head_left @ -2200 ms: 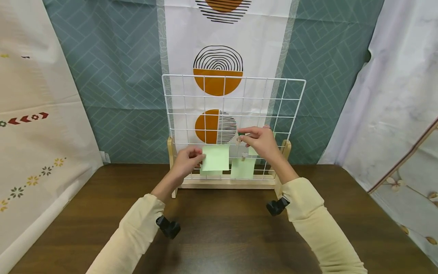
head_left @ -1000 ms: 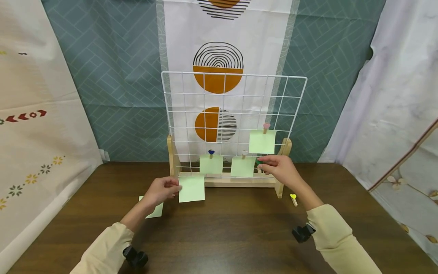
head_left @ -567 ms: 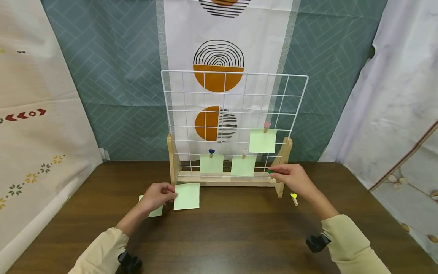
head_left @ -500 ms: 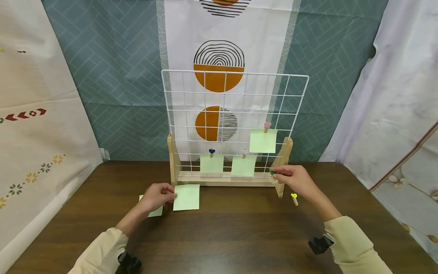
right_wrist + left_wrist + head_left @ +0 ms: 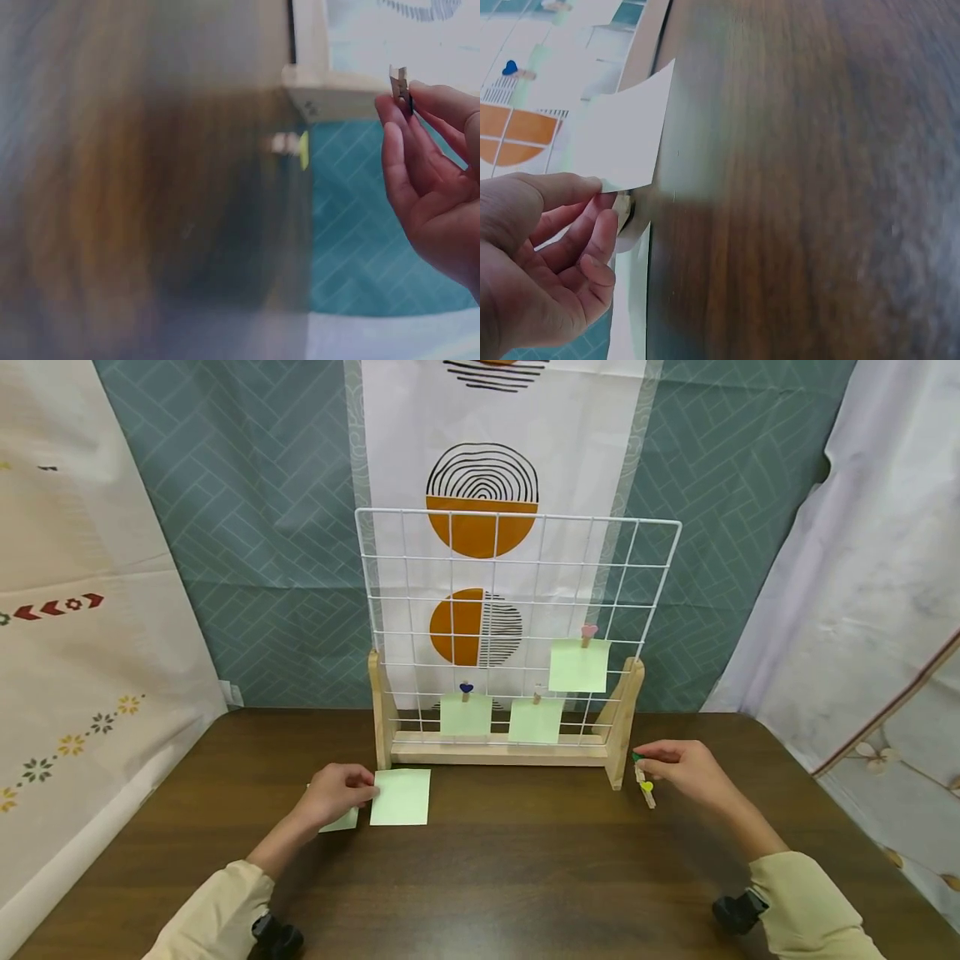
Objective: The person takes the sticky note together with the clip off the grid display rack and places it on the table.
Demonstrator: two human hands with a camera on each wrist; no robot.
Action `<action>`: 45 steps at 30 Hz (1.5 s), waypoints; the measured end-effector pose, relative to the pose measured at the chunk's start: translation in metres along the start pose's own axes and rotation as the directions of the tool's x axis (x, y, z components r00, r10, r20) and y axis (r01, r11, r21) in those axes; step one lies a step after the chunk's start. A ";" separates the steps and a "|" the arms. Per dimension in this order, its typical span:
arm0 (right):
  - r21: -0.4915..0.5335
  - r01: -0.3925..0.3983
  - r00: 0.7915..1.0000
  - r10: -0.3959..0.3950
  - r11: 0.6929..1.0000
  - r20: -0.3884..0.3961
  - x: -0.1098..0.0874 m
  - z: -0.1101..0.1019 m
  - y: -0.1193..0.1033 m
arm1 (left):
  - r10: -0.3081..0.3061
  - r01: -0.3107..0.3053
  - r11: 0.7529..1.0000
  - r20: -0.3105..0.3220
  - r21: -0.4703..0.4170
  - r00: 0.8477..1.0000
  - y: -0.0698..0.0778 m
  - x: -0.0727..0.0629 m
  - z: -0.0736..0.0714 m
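Note:
In the head view my left hand pinches a pale green sticky note by its left edge; the left wrist view shows the same note raised off the table. Another green note lies partly hidden behind that hand. On the right, my right hand pinches a small wooden clothespin with a green heart between thumb and fingers. Its wooden end points away from the fingers in the right wrist view. Just below, a clothespin with a yellow heart lies on the table.
A white wire grid stands on a wooden base at the back of the dark table. Pinned to it are three green notes, under a blue-heart clothespin, a pale one and a pink-heart one.
Both hands have drawn back from the grid. The left hand carried its note down and left; the right hand brought the green-heart clothespin down and right, close to the yellow-heart one.

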State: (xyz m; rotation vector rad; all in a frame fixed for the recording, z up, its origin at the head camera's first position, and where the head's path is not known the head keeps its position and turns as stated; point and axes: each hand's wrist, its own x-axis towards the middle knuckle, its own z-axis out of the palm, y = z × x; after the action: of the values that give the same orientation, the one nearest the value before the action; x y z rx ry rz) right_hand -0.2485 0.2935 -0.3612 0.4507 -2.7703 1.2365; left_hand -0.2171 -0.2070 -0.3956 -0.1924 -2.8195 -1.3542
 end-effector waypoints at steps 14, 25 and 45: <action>-0.060 -0.074 0.995 0.077 0.995 0.063 -0.014 -0.013 0.041 | -0.031 0.030 0.998 0.019 0.048 0.999 -0.001 -0.003 -0.004; -0.028 -0.093 0.981 0.096 0.995 0.166 -0.013 -0.015 0.057 | -0.045 0.043 0.996 0.026 0.074 0.999 -0.006 -0.002 -0.006; -0.037 -0.077 0.985 0.081 0.996 0.153 -0.010 -0.014 0.055 | -0.071 0.070 0.990 0.008 0.121 0.997 -0.005 -0.004 -0.006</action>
State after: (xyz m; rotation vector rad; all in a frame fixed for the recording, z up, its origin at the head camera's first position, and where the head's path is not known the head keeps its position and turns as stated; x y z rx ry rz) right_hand -0.2554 0.3410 -0.3927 0.4567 -2.9597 1.2221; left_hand -0.2139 -0.2149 -0.3964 -0.1009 -2.9332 -1.1924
